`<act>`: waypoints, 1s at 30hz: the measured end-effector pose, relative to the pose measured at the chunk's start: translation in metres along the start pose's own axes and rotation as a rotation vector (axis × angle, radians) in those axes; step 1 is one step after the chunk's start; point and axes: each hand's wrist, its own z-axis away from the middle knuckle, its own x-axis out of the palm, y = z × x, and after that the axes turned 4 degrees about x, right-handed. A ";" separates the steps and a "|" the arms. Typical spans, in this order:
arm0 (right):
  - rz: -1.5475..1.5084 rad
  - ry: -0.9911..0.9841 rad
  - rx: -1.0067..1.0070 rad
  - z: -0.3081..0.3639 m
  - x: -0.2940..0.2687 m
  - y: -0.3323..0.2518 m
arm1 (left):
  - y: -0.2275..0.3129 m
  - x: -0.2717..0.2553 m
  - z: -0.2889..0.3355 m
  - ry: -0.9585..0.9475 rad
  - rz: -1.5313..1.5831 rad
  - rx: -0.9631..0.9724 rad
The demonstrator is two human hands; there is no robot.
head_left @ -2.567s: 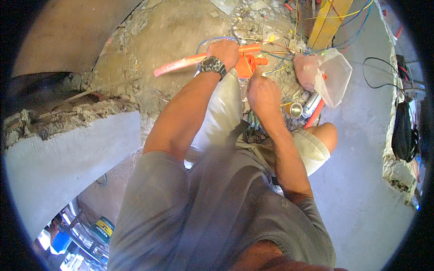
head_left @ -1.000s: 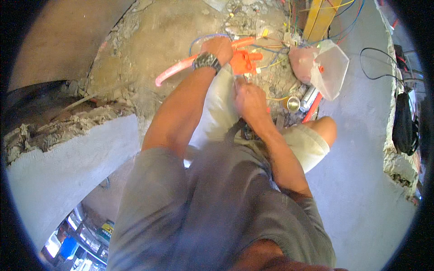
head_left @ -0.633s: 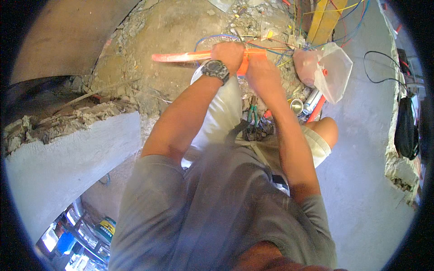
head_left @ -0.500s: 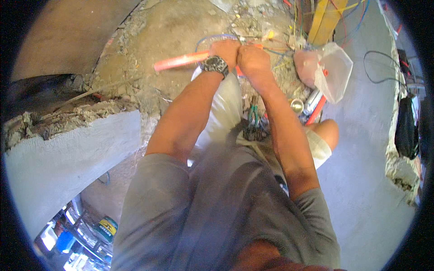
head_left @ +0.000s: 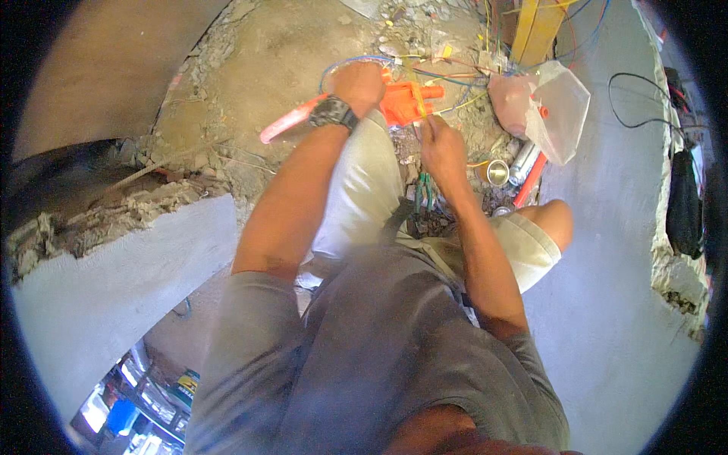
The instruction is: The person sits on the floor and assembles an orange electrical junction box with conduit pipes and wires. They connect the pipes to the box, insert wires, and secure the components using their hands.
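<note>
My left hand [head_left: 359, 83], with a watch on its wrist, is closed at the left side of an orange electrical box [head_left: 400, 105] with short pipe stubs. An orange conduit pipe [head_left: 292, 121] reaches out to the left from under that wrist. The fingers of my left hand are partly hidden. Just below the box's right end, my right hand [head_left: 444, 148] is closed with its fingertips near the box edge; what it pinches is too small to tell. Pliers with green handles [head_left: 425, 191] stand between my legs. Blue wire [head_left: 356, 61] loops behind the box.
Right of my right hand are a round can [head_left: 497, 173], a silver can [head_left: 523, 163], an orange pipe [head_left: 531, 180] and a clear plastic bag [head_left: 565, 114]. A yellow post [head_left: 538, 34] rises among loose wires. Rubble [head_left: 205, 64] and a broken wall [head_left: 129, 235] lie left.
My hands were together over the box. Now my right hand has moved down and right, away from my left, which has shifted slightly left. The orange box has come into view.
</note>
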 end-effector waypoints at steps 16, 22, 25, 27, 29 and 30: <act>-0.140 -0.118 0.932 0.103 0.126 0.227 | 0.112 0.010 -0.078 -0.356 -0.646 0.761; -0.060 -0.134 0.790 0.113 0.117 0.230 | 0.143 0.077 -0.132 -0.358 -0.735 0.916; -0.082 -0.126 0.732 0.111 0.109 0.230 | 0.171 0.101 -0.158 -0.402 -0.899 0.918; -0.056 -0.045 0.739 0.115 0.115 0.235 | 0.182 0.121 -0.170 -0.389 -0.904 0.963; 0.009 -0.044 0.744 0.122 0.118 0.236 | 0.187 0.143 -0.173 -0.349 -0.893 1.009; 0.037 -0.048 0.738 0.121 0.115 0.226 | 0.188 0.150 -0.174 -0.332 -0.891 1.022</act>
